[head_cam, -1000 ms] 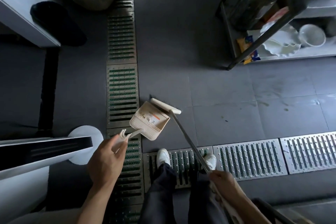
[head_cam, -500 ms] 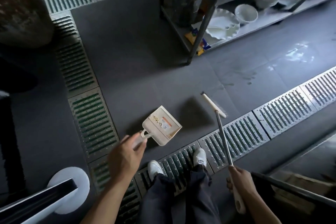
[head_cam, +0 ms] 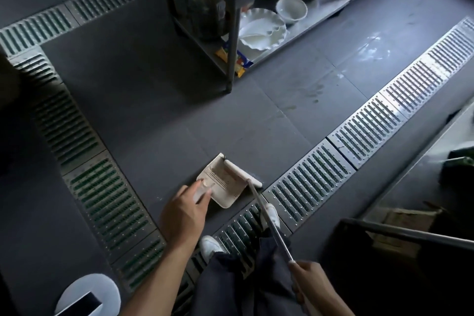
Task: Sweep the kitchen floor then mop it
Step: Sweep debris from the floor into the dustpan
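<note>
A beige dustpan [head_cam: 222,183] rests on the dark grey tiled floor [head_cam: 154,100] just ahead of my feet. My left hand [head_cam: 185,210] grips its short handle from behind. The white broom head [head_cam: 243,174] lies against the pan's open mouth on its right side. Its metal pole [head_cam: 270,223] slants back toward me, and my right hand [head_cam: 311,281] is closed around the pole's lower end. Whether there is dirt inside the pan is hard to make out.
Metal drain grates [head_cam: 364,133] run diagonally on the right and another row [head_cam: 100,187] on the left. A steel shelf rack [head_cam: 230,41] holds white plates and bowls ahead. A wet patch [head_cam: 374,49] shines on the floor. A counter edge [head_cam: 410,167] stands at right.
The broom head has swung left from the open floor up against the dustpan's mouth. My left hand has kept the pan on the floor, and my view has turned slightly.
</note>
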`<action>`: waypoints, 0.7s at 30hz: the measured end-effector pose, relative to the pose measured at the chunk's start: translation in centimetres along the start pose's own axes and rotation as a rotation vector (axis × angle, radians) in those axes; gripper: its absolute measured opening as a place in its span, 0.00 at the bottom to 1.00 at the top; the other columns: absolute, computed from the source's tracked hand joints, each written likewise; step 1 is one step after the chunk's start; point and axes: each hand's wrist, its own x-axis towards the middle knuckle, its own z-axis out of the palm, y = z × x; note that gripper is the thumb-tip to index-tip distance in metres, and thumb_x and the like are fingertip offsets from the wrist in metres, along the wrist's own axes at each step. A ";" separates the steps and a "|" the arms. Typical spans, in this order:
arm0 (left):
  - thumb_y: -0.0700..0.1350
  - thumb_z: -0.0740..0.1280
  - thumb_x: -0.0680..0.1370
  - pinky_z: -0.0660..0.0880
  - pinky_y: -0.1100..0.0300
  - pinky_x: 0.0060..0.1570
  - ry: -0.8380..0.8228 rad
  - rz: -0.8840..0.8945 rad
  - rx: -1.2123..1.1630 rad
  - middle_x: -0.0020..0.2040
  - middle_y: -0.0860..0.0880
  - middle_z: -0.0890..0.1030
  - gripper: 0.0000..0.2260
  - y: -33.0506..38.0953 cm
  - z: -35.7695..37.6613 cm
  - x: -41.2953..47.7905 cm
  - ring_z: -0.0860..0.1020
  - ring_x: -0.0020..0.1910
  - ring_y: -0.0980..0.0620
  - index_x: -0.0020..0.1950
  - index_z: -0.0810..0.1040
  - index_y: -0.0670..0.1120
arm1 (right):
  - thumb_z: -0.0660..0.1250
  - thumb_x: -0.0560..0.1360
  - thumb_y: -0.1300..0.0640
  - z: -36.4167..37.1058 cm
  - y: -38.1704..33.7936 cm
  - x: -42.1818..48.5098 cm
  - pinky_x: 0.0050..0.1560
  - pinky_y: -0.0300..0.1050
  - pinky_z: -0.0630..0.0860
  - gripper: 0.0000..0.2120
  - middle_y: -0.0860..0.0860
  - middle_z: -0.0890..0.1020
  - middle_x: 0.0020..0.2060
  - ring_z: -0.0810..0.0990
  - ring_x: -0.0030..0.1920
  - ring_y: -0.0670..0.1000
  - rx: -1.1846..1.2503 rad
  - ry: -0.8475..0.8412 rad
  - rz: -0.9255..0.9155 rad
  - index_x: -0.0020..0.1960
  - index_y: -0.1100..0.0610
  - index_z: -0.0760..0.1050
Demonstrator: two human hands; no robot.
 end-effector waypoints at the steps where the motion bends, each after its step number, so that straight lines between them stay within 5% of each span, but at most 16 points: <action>1: 0.54 0.75 0.75 0.64 0.61 0.33 0.003 0.003 -0.008 0.44 0.51 0.83 0.12 0.1 0.1 0.1 0.83 0.39 0.43 0.57 0.85 0.55 | 0.66 0.75 0.49 -0.3 0.1 -0.4 0.33 0.46 0.71 0.17 0.53 0.77 0.24 0.75 0.26 0.51 0.022 -0.005 -0.005 0.29 0.54 0.76; 9: 0.55 0.73 0.76 0.75 0.56 0.35 -0.013 0.116 -0.004 0.46 0.50 0.84 0.16 1.5 1.6 0.6 0.83 0.40 0.43 0.61 0.84 0.51 | 0.65 0.76 0.49 -2.5 -1.7 -0.4 0.31 0.42 0.70 0.16 0.53 0.75 0.25 0.73 0.26 0.49 0.227 0.116 -0.033 0.35 0.59 0.79; 14: 0.53 0.74 0.76 0.73 0.57 0.35 -0.015 0.162 0.004 0.45 0.51 0.83 0.15 4.6 3.0 2.2 0.83 0.41 0.44 0.62 0.84 0.52 | 0.64 0.79 0.50 -7.0 -4.3 5.3 0.35 0.49 0.74 0.17 0.51 0.78 0.23 0.77 0.27 0.53 0.247 0.266 -0.041 0.34 0.55 0.80; 21: 0.55 0.74 0.76 0.69 0.60 0.33 -0.042 0.234 0.034 0.43 0.55 0.81 0.15 10.2 6.0 4.7 0.82 0.39 0.48 0.62 0.84 0.57 | 0.61 0.81 0.55 -13.5 -8.4 12.6 0.31 0.51 0.79 0.16 0.57 0.80 0.24 0.78 0.25 0.56 0.398 0.333 0.020 0.43 0.65 0.79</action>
